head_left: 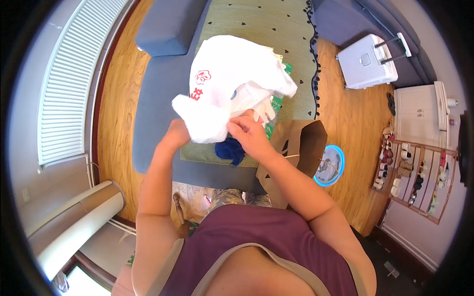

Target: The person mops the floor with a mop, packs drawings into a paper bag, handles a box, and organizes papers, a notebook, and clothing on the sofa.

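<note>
A large white cloth or bag (pixel 232 64) with red print lies spread and crumpled over the sofa seat. My left hand (pixel 178 134) is at its near left corner, the fingers mostly hidden behind the white material. My right hand (pixel 248 134) pinches the near edge of the material between thumb and fingers. Green and white patterned items (pixel 276 103) show beneath its right side. Just below my hands is a dark blue bunched cloth (pixel 230 150). To the right of my right hand stands an open brown paper bag (pixel 291 143).
The grey sofa (pixel 154 108) bears a green mat (pixel 247 15) with a pompom edge. On the wooden floor at right are a blue-rimmed round basin (pixel 330 166) and a white suitcase (pixel 368 64). A shoe rack (pixel 414 172) is farther right, and a radiator (pixel 74 89) at left.
</note>
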`<move>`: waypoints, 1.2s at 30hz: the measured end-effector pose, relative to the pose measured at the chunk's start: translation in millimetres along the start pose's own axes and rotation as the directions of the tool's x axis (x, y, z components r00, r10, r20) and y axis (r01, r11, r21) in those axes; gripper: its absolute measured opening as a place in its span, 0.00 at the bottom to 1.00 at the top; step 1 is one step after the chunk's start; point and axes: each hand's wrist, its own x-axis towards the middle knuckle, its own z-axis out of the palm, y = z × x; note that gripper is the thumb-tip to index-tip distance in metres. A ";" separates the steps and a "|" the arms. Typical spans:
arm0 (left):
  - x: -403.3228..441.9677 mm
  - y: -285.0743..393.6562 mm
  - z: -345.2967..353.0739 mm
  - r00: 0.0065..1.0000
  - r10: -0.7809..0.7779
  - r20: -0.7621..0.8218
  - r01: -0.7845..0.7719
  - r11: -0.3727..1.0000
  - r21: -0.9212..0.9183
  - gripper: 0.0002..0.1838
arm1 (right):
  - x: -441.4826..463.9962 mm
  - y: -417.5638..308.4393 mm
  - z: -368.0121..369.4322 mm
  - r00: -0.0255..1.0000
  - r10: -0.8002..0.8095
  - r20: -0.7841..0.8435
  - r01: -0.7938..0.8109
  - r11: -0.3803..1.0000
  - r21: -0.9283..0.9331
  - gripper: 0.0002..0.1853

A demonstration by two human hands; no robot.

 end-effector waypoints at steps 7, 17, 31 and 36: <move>17.5 79.1 7.6 0.841 0.390 -0.373 -0.496 0.832 -0.248 0.16 | -3.5 -4.1 -2.8 0.995 -0.096 0.010 0.096 0.992 -0.086 0.10; 11.0 96.2 -8.8 0.958 -0.013 -0.285 0.150 0.873 0.464 0.28 | -22.9 -33.9 -15.2 0.920 -0.364 0.146 0.391 0.882 -0.264 0.10; -37.5 81.0 -71.8 0.800 0.410 -0.438 -0.281 0.901 0.329 0.37 | -38.3 -46.6 -39.0 0.970 0.042 0.239 0.076 0.883 -0.463 0.15; -54.8 97.2 -52.3 0.828 0.438 -0.350 -0.386 0.898 0.210 0.40 | -22.3 -77.6 -71.2 0.999 -0.023 -0.032 0.007 0.899 -0.437 0.32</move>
